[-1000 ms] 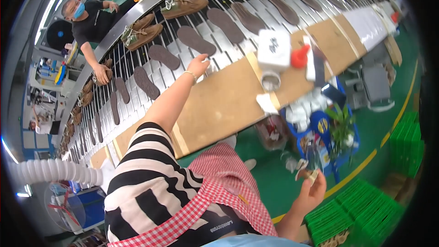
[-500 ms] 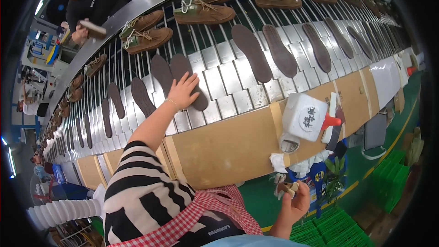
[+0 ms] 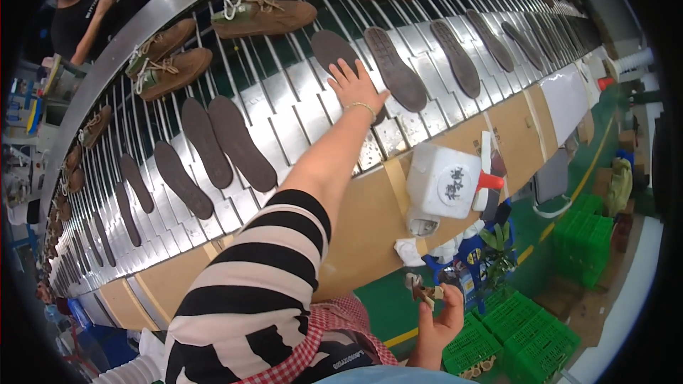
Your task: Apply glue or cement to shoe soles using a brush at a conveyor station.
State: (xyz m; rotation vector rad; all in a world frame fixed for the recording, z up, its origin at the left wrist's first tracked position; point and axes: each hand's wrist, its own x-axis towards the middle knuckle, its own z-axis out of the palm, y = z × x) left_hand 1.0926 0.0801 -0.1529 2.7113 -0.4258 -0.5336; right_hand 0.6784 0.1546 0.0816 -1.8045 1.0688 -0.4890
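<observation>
With fingers spread, my left hand (image 3: 353, 90) lies over a dark brown insole (image 3: 334, 48) and covers its middle part. Right beside it is another insole (image 3: 395, 70), its surface marked with a pattern. A pair of plain insoles, the nearer one (image 3: 242, 144) and its neighbour (image 3: 206, 142), rests on the metal conveyor (image 3: 299, 121) to the left. Low in the view, away from the conveyor, my right hand (image 3: 442, 320) pinches a small brown and cream piece (image 3: 428, 293); its exact kind is unclear.
Brown lace-up shoes (image 3: 265, 16) stand in pairs along the far rods. A white plastic bottle with a red nozzle (image 3: 442, 181) rests on the cardboard edge (image 3: 356, 256). Green crates (image 3: 526, 334) sit on the floor at right. A co-worker (image 3: 82, 18) stands across the line.
My left hand has moved right, from one of the paired insoles to an insole farther along. The view has shifted. The co-worker's arm is now raised. My right hand keeps its pinch.
</observation>
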